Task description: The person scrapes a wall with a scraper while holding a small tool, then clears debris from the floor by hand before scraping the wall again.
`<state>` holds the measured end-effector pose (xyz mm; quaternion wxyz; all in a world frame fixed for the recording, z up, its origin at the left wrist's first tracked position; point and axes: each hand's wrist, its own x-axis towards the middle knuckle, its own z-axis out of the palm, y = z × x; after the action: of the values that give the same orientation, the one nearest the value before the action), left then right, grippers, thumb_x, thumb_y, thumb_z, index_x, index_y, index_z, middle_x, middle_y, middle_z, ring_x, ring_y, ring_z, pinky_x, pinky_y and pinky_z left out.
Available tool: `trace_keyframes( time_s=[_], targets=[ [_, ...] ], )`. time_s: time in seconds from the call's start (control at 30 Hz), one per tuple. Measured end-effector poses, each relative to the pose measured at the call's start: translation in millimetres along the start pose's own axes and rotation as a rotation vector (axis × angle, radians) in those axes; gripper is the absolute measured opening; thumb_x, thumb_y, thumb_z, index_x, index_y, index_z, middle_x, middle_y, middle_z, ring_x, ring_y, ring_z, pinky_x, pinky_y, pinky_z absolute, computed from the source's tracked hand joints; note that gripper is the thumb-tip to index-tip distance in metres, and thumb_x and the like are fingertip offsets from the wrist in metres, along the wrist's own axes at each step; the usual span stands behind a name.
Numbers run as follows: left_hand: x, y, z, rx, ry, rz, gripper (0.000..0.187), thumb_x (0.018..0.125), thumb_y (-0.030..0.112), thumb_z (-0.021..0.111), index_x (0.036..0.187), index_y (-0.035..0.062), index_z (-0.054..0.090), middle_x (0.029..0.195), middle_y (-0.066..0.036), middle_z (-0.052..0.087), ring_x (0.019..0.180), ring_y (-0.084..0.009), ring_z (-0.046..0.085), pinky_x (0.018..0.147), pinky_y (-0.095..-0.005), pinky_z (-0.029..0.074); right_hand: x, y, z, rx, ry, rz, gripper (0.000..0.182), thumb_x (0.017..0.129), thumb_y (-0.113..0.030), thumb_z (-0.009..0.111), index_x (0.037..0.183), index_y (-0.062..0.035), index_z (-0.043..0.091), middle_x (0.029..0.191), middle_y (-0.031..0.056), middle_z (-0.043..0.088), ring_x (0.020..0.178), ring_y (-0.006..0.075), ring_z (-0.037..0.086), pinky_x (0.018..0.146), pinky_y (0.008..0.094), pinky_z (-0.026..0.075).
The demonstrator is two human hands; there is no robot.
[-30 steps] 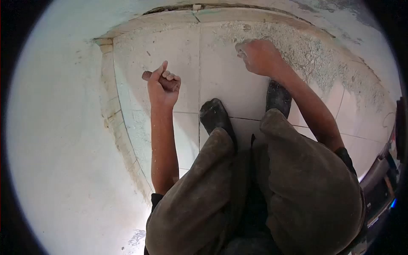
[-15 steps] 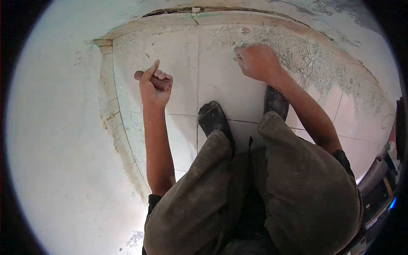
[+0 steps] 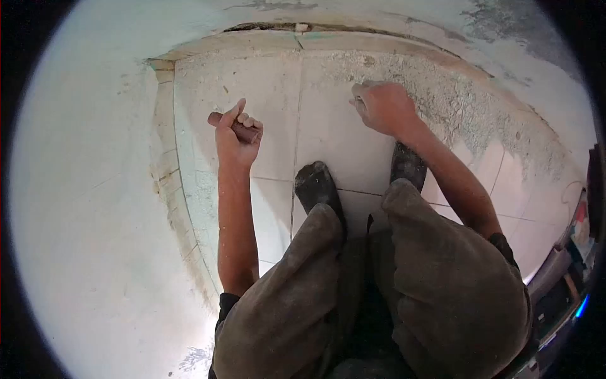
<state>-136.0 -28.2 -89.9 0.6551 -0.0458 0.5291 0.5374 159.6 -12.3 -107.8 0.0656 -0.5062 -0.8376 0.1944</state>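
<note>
My left hand [image 3: 235, 148] is closed around a short brown rod [image 3: 245, 133] that looks like a wooden handle, with its index finger stretched out. One blunt end of the rod pokes out past the thumb. It is held over the pale tiled floor [image 3: 271, 145]. My right hand [image 3: 386, 108] is curled with thumb and fingers together, near the edge of a rough, crumbly patch [image 3: 451, 98] on the tiles. Whatever is inside that grip, if anything, is hidden by the knuckles.
My shoes [image 3: 315, 183] and bent knees in dusty trousers [image 3: 454, 271] take up the near middle. A pale wall [image 3: 95, 189] curves along the left, with a skirting strip [image 3: 167, 145] at its foot. Dark, cluttered items [image 3: 555, 278] stand at the lower right.
The whole view has shifted slightly, so floor and hands appear lower in it. Both hands keep nearly the same pose, and the brown rod stays in my left hand.
</note>
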Motion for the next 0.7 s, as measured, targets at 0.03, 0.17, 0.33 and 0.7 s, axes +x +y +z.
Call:
trace_keyframes(
  time_s=[0.03, 0.17, 0.33, 0.7],
  targets=[
    [-1.1, -0.8, 1.1, 0.013, -0.001, 0.0, 0.023, 0.084, 0.011, 0.06, 0.106, 0.0027, 0.059, 0.062, 0.002, 0.048, 0.056, -0.0111, 0.048, 0.062, -0.0265, 0.043, -0.2, 0.3, 0.0, -0.013, 0.005, -0.007, 0.021, 0.084, -0.025, 0.054, 0.082, -0.0044, 0.058, 0.067, 0.017, 0.06, 0.067, 0.0368, 0.061, 0.061, 0.0486, 0.048],
    [-3.5, -2.1, 3.3, -0.042, -0.01, 0.013, 0.017, 0.085, 0.008, 0.06, 0.101, 0.0026, 0.06, 0.062, 0.002, 0.051, 0.055, -0.0104, 0.05, 0.06, -0.0262, 0.044, -1.1, -2.1, -1.4, 0.007, 0.019, 0.016, 0.022, 0.084, -0.026, 0.056, 0.08, -0.0044, 0.057, 0.07, 0.0164, 0.06, 0.068, 0.037, 0.06, 0.06, 0.0484, 0.047],
    [-6.3, -1.4, 8.5, -0.025, 0.026, 0.004, 0.004, 0.084, 0.01, 0.063, 0.082, 0.011, 0.06, 0.059, 0.003, 0.051, 0.051, -0.0103, 0.051, 0.056, -0.0259, 0.044, -2.2, -3.9, -4.1, 0.011, -0.011, 0.019, 0.022, 0.084, -0.025, 0.055, 0.079, -0.0036, 0.057, 0.071, 0.0175, 0.06, 0.069, 0.037, 0.061, 0.062, 0.0489, 0.047],
    [1.7, -2.0, -0.9, -0.028, -0.027, 0.036, 0.03, 0.083, 0.018, 0.06, 0.11, 0.0043, 0.056, 0.065, 0.002, 0.049, 0.058, -0.0116, 0.049, 0.062, -0.0276, 0.044, -2.9, -4.6, -0.7, 0.012, -0.015, 0.024, 0.024, 0.086, -0.027, 0.053, 0.081, -0.0035, 0.057, 0.069, 0.0184, 0.059, 0.069, 0.0379, 0.06, 0.063, 0.0487, 0.046]
  ],
)
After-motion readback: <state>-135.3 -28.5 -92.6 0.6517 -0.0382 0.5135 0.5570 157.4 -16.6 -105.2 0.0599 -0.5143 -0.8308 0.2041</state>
